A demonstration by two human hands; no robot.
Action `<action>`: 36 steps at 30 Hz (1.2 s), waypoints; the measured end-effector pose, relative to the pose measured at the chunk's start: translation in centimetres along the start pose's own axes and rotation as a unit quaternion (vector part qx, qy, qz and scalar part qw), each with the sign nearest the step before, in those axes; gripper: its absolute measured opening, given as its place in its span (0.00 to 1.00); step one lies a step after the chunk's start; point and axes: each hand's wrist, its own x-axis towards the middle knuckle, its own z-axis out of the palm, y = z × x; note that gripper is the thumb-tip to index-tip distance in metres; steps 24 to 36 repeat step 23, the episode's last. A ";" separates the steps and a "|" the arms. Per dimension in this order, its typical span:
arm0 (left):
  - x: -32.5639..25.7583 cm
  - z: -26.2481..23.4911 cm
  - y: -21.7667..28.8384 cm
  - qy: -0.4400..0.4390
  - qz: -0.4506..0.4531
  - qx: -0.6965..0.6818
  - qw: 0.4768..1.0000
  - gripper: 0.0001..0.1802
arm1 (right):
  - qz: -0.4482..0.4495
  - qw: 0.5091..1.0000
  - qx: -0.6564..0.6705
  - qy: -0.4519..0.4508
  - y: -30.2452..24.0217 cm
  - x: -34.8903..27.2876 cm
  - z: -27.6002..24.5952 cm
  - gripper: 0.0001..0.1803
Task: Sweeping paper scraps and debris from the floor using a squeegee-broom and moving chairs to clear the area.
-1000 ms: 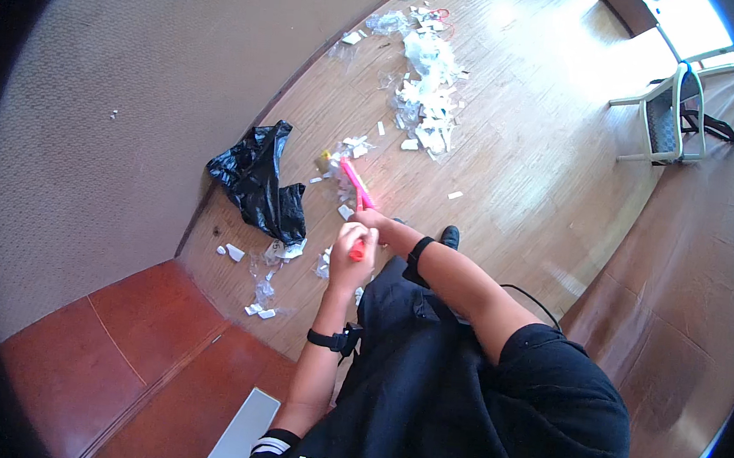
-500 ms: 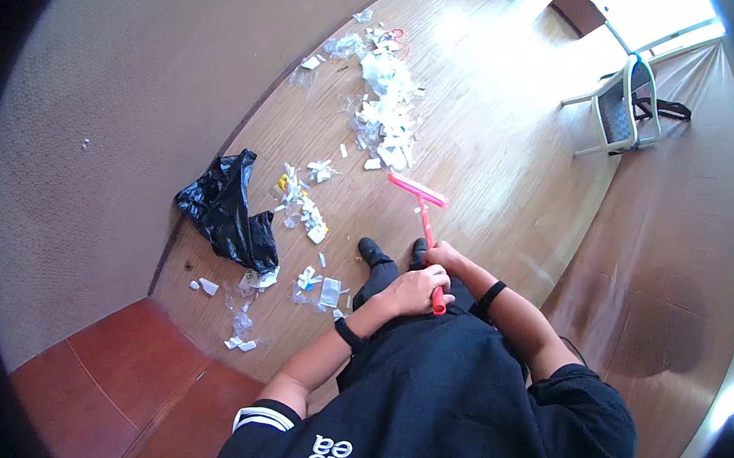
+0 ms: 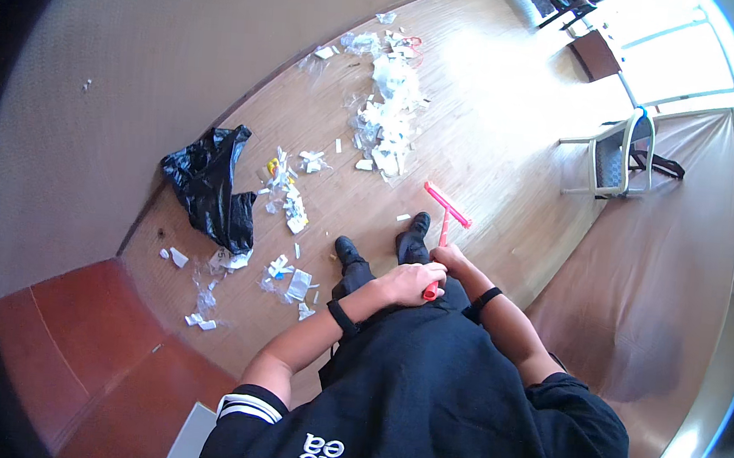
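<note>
Both hands are wrapped around the handle of a pinkish-red, T-shaped squeegee (image 3: 447, 207). My left hand (image 3: 414, 283) grips it close to its lower end, in front of my waist. A little farther up the handle is my right hand (image 3: 449, 259), also closed. The squeegee's wide head points away from me, beyond my right shoe; whether it touches the floor I cannot tell. Ahead and to the left lies a long pile of white scraps and clear plastic (image 3: 388, 116). A smaller heap of white pieces (image 3: 294, 207) lies nearer, left of my feet.
A black plastic bag (image 3: 212, 188) lies crumpled by the left wall. More scraps (image 3: 200, 321) are scattered near the reddish-brown panels (image 3: 96, 329). A white-framed chair (image 3: 615, 157) stands at the right, beside a brown sheet (image 3: 626, 290). A dark chair (image 3: 570, 1) is at the far end.
The squeegee's head has swung to the right. My right shoe has moved forward, and my view has turned somewhat. Both hands keep their hold on the handle.
</note>
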 end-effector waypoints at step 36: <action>15.7 2.9 1.8 0.092 -0.127 0.070 0.985 0.14 | -0.045 0.985 -0.118 -0.119 2.3 8.2 -11.7 0.18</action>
